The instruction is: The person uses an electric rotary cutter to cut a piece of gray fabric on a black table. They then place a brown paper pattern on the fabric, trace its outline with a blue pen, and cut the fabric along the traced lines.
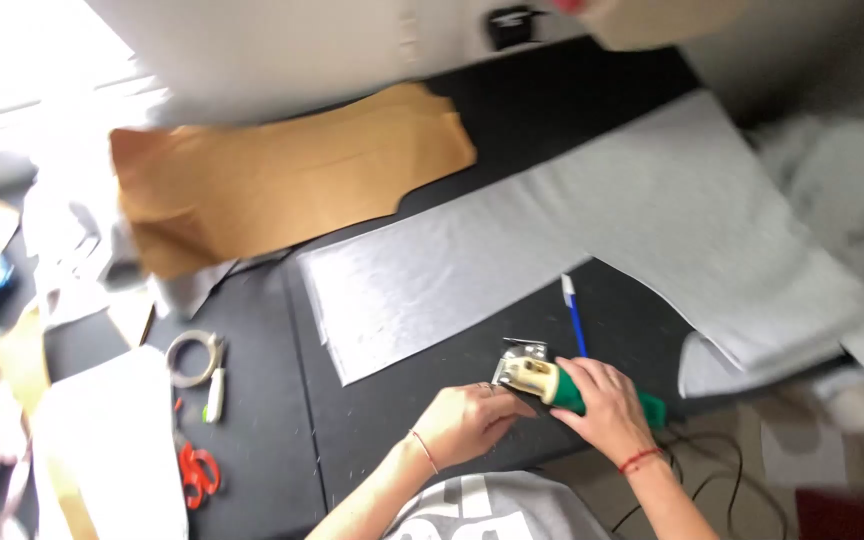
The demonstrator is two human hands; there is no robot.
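Cutter [532, 378], electric and green-handled, sat on the black table [392, 420] just near of the grey fabric [572, 240]. Right hand [607, 410] gripped its handle firmly; left hand [467, 420] touched its base, fingers curled. Advisable: keep 2 hands behind the blade, cord [722, 470] trailing free.

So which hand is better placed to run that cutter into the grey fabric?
Probably the right hand: it already grips the green handle of the cutter. The left hand only rests beside its base, short of the grey fabric.
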